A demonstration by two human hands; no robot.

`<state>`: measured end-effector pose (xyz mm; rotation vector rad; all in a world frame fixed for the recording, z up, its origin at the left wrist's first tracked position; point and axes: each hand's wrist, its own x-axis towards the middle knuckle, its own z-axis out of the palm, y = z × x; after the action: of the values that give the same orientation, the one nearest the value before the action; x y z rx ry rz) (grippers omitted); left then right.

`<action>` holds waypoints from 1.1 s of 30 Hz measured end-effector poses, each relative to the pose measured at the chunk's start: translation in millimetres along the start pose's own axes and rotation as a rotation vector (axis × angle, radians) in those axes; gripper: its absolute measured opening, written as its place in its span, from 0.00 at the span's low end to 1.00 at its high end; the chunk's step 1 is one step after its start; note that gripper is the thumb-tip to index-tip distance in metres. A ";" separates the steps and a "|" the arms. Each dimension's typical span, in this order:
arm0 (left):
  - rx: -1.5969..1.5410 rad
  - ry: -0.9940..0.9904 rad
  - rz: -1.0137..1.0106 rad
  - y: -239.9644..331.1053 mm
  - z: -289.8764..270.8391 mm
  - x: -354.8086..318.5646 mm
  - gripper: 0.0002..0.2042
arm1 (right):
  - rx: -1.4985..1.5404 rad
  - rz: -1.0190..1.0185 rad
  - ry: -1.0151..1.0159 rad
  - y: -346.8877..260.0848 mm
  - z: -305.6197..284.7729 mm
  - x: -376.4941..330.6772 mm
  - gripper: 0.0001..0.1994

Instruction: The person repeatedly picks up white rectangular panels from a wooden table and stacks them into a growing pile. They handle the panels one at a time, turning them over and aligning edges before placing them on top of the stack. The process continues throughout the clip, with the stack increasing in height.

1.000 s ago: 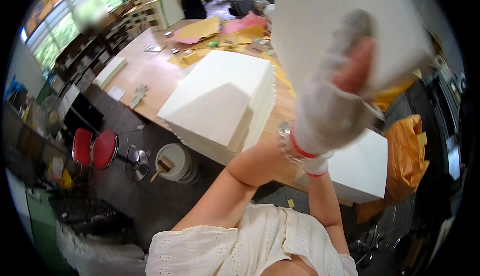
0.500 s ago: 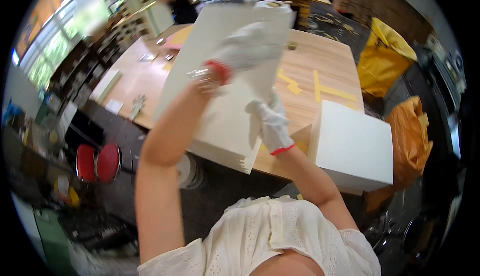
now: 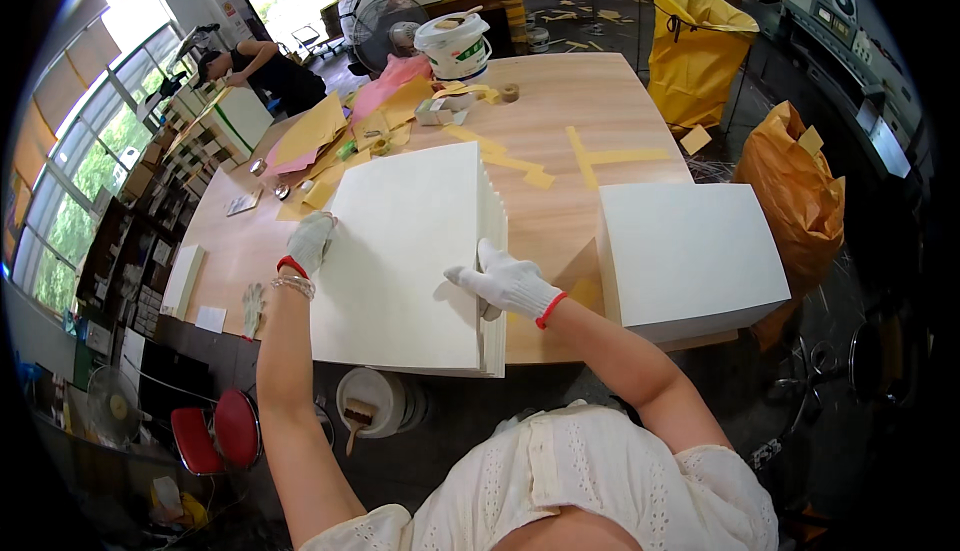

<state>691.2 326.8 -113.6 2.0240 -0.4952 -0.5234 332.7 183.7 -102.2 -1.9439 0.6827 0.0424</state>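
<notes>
workshop, long wooden table (image 3: 590, 116) under your hands. big white sheet stack (image 3: 405, 256) lies flat at table's near edge. second white stack (image 3: 690, 256) just right of it, overhanging near edge. yellow bag (image 3: 695, 36) beyond table's far right corner. white bucket (image 3: 455, 46) at table's far end. your left hand (image 3: 310, 241), gloved, fingers curled over stack's left edge. your right hand (image 3: 505, 281), gloved, flat on stack's right edge, fingers spread.

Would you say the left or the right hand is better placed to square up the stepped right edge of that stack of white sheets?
Probably the right hand: it rests on the stack of white sheets at that stepped edge. The left hand grips the far left side.
</notes>
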 end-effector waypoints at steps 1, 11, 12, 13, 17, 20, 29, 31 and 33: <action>-0.095 -0.017 -0.008 -4.7 -4.7 9.5 0.09 | 0.004 0.002 -0.011 -1.6 1.7 3.5 0.35; 0.177 -0.094 0.122 -14.7 -35.7 -80.5 0.21 | -0.079 -0.560 0.182 13.7 38.7 -54.6 0.38; 0.219 -0.142 0.096 -21.2 -47.3 -102.2 0.24 | -0.161 -0.489 0.138 5.5 41.7 -62.4 0.38; 0.258 -0.193 0.069 -25.4 -58.8 -126.9 0.27 | -0.246 -0.418 0.093 -1.6 45.0 -68.2 0.38; 0.094 -0.234 0.194 -90.0 -94.6 -180.5 0.29 | -0.234 -0.571 0.196 9.1 53.6 -57.3 0.36; 0.095 -0.070 0.301 -102.9 -77.5 -178.0 0.25 | -0.227 -0.574 0.164 15.3 46.0 -38.3 0.36; -0.073 -0.102 0.423 -134.7 -76.5 -165.3 0.20 | -0.340 -0.564 0.261 15.7 65.6 -39.8 0.34; -0.118 -0.118 0.412 -135.6 -78.9 -165.5 0.20 | -0.352 -0.569 0.281 16.3 68.9 -41.7 0.33; -0.202 -0.145 0.401 -136.1 -79.8 -165.0 0.20 | -0.360 -0.587 0.288 16.6 71.4 -45.1 0.32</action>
<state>616.5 535.1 -169.9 1.6452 -0.8780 -0.4532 305.8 258.7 -134.9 -2.4601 0.2698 -0.5176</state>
